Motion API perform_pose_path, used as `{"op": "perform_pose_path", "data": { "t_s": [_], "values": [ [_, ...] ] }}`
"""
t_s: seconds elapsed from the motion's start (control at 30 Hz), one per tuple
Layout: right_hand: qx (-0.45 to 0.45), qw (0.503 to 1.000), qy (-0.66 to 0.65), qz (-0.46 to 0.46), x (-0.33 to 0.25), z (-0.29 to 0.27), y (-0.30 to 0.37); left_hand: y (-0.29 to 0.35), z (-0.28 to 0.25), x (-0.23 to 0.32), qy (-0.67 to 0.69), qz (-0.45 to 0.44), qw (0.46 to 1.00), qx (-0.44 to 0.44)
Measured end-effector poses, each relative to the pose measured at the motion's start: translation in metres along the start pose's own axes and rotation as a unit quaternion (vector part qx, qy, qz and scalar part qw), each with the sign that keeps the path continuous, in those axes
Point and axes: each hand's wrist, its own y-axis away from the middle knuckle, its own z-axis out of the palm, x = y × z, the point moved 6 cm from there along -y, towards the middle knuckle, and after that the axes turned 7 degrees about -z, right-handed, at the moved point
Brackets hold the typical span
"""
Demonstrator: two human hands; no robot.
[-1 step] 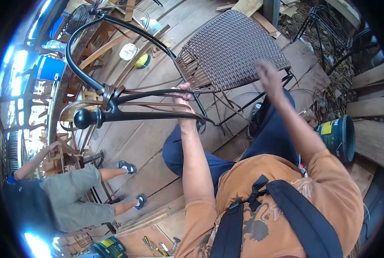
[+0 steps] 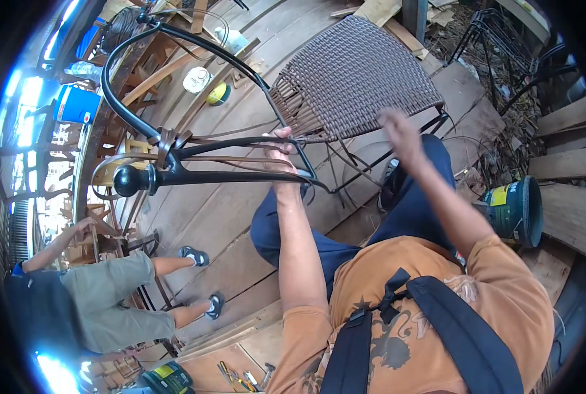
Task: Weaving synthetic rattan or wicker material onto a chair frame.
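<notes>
A chair [image 2: 358,72] with a black metal frame and a woven brown strip seat is tipped over in front of me. Near the left end of the seat the weave is open, showing bare strands. My left hand [image 2: 280,150] is closed round a black tube of the frame beside that open edge, and brown strips [image 2: 240,159] run past it. More strips are wrapped round a frame joint [image 2: 169,146] near the black ball end. My right hand [image 2: 401,138], smeared by motion, is raised by the seat's near right corner; its fingers are unclear.
A person [image 2: 96,295] in shorts stands at left. A green bucket [image 2: 513,210] is at right, near stacked planks [image 2: 572,213]. Hand tools [image 2: 240,377] lie at the bottom. Beyond the frame are a white jug [image 2: 196,80], a yellow-green container [image 2: 219,93] and a blue cooler [image 2: 76,104].
My right hand has moved slightly left and down, toward me. The left hand and the chair stay nearly where they were.
</notes>
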Motion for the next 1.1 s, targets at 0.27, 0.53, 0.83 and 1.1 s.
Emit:
{"op": "perform_pose_path", "data": {
  "t_s": [0.27, 0.53, 0.83, 1.1],
  "values": [
    [-0.315, 0.81, -0.357, 0.341, -0.044, 0.109, 0.108, 0.004, -0.002, 0.001, -0.031, 0.173, 0.982, -0.073],
    [-0.19, 0.793, -0.406, 0.412, 0.005, 0.132, 0.09, 0.002, -0.08, -0.124, 0.049, -0.247, 0.962, 0.108],
    [-0.15, 0.674, -0.471, 0.548, 0.022, 0.171, 0.068, -0.056, -0.062, -0.209, -0.152, -0.207, 0.939, -0.228],
    [-0.074, 0.766, -0.415, 0.486, 0.051, 0.17, 0.086, 0.024, -0.114, -0.257, -0.234, -0.441, 0.867, -0.005]
  ]
}}
